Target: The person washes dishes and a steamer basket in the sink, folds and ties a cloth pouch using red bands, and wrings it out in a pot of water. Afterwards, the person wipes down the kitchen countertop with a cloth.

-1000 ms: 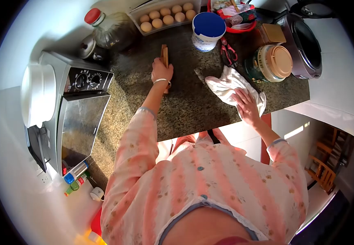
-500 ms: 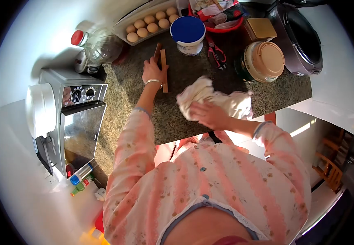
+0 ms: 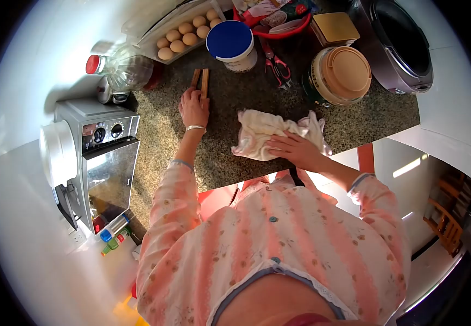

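Two short wooden strips lie side by side on the speckled counter. My left hand is closed over their near ends, so those ends are hidden; a bracelet circles that wrist. Further right, a crumpled whitish cloth is spread on the counter near its front edge. My right hand grips the cloth from above and presses it down, fingers across its folds and thumb out of sight.
Along the back stand a tray of eggs, a blue-lidded tub, a red basket, red-handled scissors, a lidded jar and a dark cooker. A toaster oven and a large bottle occupy the left.
My left hand has slid toward me, down to the near ends of the strips. Under my right hand, the cloth has shifted and lies flatter. The view has turned slightly.
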Demonstrator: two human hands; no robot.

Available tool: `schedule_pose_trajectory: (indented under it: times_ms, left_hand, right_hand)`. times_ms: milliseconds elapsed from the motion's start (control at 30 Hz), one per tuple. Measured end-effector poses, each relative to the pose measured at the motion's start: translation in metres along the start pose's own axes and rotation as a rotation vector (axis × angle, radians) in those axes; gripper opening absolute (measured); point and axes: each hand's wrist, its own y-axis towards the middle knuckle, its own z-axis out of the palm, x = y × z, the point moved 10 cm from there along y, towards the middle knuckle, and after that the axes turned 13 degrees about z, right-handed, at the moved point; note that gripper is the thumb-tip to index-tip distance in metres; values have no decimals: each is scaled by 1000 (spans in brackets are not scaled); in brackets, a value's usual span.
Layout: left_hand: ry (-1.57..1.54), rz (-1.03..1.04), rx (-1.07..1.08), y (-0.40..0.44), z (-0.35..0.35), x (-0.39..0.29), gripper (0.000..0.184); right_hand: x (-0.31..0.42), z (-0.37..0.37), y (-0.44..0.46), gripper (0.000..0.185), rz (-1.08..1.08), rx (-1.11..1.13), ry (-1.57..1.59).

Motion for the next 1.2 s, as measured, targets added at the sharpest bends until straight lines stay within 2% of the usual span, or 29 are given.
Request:
schedule_pose_trajectory:
  times_ms: [133,200,267,367,467,533,567,633,667,900,1000,1167,1200]
  left_hand:
    - [-10,15,-60,3,-12,-1,17]
    - [-22,-19,-47,0,-9,0,15]
    - [-34,-50,-33,-2,-4,3,12]
    - [-94,-48,-143,-6,-5,7,13]
    - [-113,-64,-175,-9,-1,23,17]
    - [-234,-50,-222,-9,1,27,31]
    - [-235,-46,-221,-10,4,27,31]
    - [-170,53,-112,-7,8,-1,48]
    - [-66,52,41,-9,23,-10,55]
    - [-88,314,62,50,22,-15,50]
    - [-74,504,159,72,19,-8,57]
    - [54,566,211,75,11,-7,59]
    - [-15,501,116,74,0,-12,59]
  right_hand:
    - [-7,-7,-9,57,18,16,35]
    - [-6,-11,-7,60,26,-3,83]
    - [-7,-6,-6,54,36,44,30]
    - [-7,-7,-6,52,42,60,41]
    - [-9,-5,-6,50,43,39,77]
    - [-9,-6,-6,50,48,29,86]
    - [-10,-7,-5,50,51,18,94]
    - [-11,-5,-5,52,53,14,91]
    - [-11,-4,-5,53,50,14,86]
    - [-13,-4,-6,61,63,20,118]
    - [-15,-6,-6,59,80,-1,155]
    - [-14,-8,-7,60,74,2,153]
    - [-14,-8,-8,60,72,-4,151]
